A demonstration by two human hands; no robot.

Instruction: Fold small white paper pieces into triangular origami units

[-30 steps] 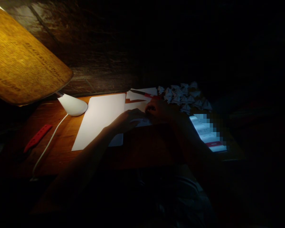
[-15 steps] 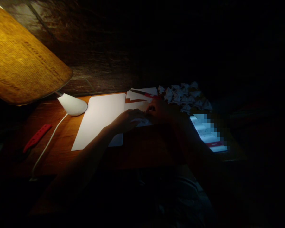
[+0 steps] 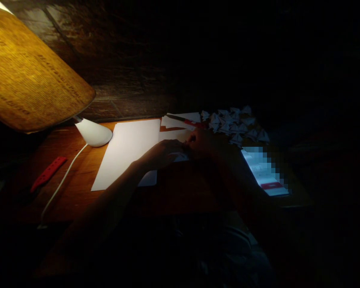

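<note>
The scene is dim, lit by one lamp. My left hand (image 3: 160, 154) and my right hand (image 3: 201, 144) meet over a small white paper piece (image 3: 180, 157) on the wooden table (image 3: 78, 176). Both hands have their fingers curled and pressed on that piece. A large white sheet (image 3: 126, 154) lies under and to the left of my left hand. Beyond my right hand is a heap of several small folded white paper triangles (image 3: 235, 124).
A lamp with a yellow-brown shade (image 3: 27, 84), white base (image 3: 93, 134) and white cord (image 3: 60, 184) stands at the left. A red strip (image 3: 48, 174) lies near the left edge. A lit phone screen (image 3: 265, 172) is at the right. More paper pieces and a red-handled tool (image 3: 183, 120) lie behind my hands.
My hands have drawn slightly closer together over the small paper piece, with the right fingers shifting a little. Nothing else has moved.
</note>
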